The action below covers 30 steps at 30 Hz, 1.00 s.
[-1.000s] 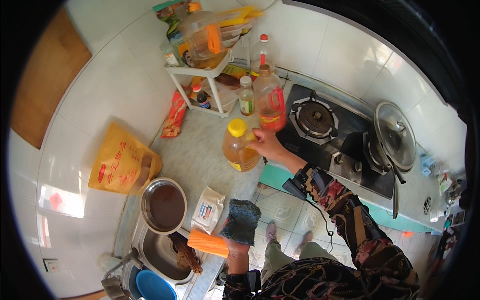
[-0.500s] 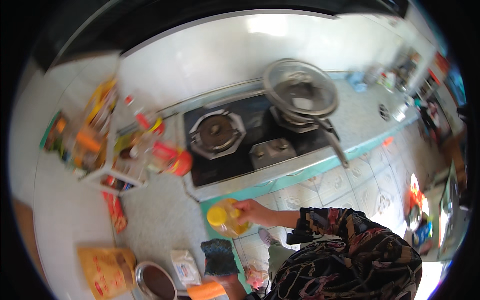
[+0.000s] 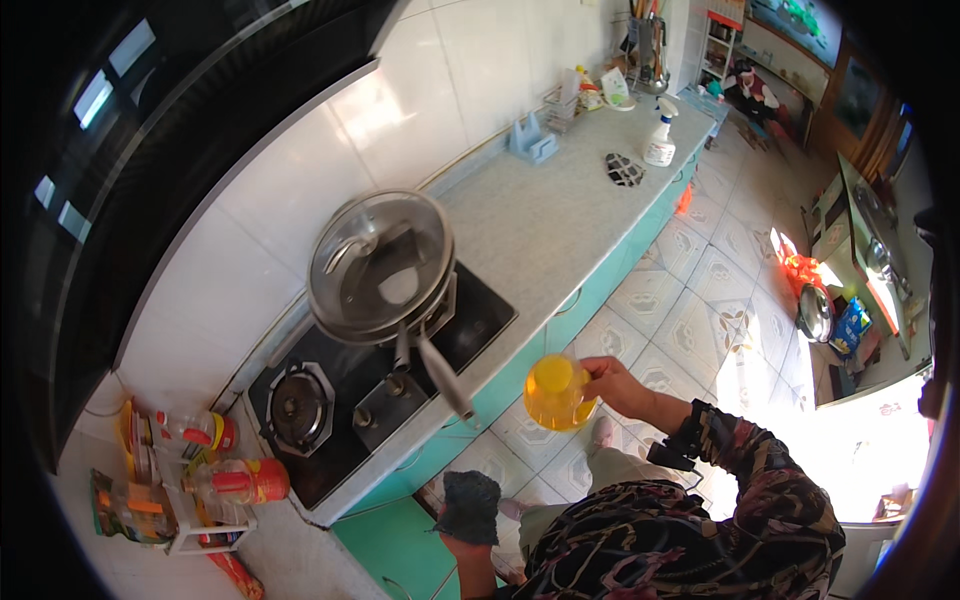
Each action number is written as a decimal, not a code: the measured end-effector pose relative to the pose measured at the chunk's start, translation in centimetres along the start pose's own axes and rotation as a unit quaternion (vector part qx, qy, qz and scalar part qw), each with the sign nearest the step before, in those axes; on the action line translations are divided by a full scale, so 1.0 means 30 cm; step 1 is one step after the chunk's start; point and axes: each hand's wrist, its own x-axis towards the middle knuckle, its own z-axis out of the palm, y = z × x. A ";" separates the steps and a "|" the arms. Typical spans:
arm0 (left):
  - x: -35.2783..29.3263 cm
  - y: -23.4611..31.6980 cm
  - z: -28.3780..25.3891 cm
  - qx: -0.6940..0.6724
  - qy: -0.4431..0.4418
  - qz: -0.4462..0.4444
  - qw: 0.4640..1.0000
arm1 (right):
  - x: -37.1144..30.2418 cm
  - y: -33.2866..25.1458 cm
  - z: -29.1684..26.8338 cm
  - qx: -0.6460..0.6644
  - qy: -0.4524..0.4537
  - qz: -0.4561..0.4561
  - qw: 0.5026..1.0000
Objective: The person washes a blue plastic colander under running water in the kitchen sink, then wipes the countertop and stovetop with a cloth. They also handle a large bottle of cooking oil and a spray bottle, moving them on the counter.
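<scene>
**While the Yellow Bottle Hung Over the Counter's Edge**

While the right hand (image 3: 612,383) closed around the bottle of yellow oil (image 3: 558,392), the bottle hung in the air just off the front edge of the grey counter (image 3: 560,215), over the patterned floor tiles (image 3: 690,320), with the black gas stove (image 3: 400,370) a little to its left. It looked like clear plastic, rounded and smooth, its contents bright amber in the sun, seen from above so that its top faced the camera; whether a cap sat on it could not be told. The left hand (image 3: 470,507) wore a dark knitted glove and hung low by the turquoise cabinet front (image 3: 400,545); it seemed to hold nothing, though whether its fingers were curled or spread could not be told.

By my judgement, the step in hand was carrying the bottle along the counter toward the stove. Any next move would have called for a firm, level grip, since a smooth, full bottle slips easily and tips readily.

On the right burner sat a metal pan (image 3: 385,275) under a domed glass lid (image 3: 375,255), its long handle (image 3: 440,375) jutting out past the counter's edge, near the bottle. The left burner (image 3: 298,405) was bare, a ring of dull metal. Farther left, red-capped bottles (image 3: 215,455) lay on a small white rack (image 3: 205,525). A white spray bottle (image 3: 659,142) stood far down the speckled counter.
</scene>
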 end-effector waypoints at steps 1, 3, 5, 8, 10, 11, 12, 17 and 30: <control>0.052 -0.043 0.062 0.048 -0.041 -0.003 0.998 | 0.008 -0.067 -0.072 0.014 0.017 -0.015 1.000; 0.143 -0.135 0.169 -0.022 -0.023 -0.024 0.999 | 0.040 -0.177 -0.206 -0.001 0.035 -0.052 0.998; 0.200 -0.216 0.265 -0.080 0.019 -0.028 0.996 | 0.095 -0.264 -0.323 0.011 0.077 -0.084 0.993; 0.323 -0.311 0.374 -0.174 0.049 -0.068 0.981 | 0.176 -0.358 -0.466 0.040 0.067 -0.135 0.988; 0.391 -0.351 0.455 -0.200 0.058 -0.074 0.975 | 0.234 -0.408 -0.542 0.050 0.090 -0.146 0.984; 0.425 -0.363 0.488 -0.207 0.055 -0.073 0.974 | 0.265 -0.430 -0.575 0.061 0.093 -0.155 0.982; 0.460 -0.371 0.519 -0.184 0.084 -0.068 0.977 | 0.295 -0.453 -0.606 0.063 0.091 -0.153 0.982; 0.630 -0.405 0.608 -0.161 0.023 -0.056 0.985 | 0.450 -0.522 -0.720 0.054 0.074 -0.140 0.986; 1.116 -0.341 0.758 -0.182 0.034 -0.079 0.980 | 0.930 -0.621 -0.959 0.034 -0.049 -0.073 0.996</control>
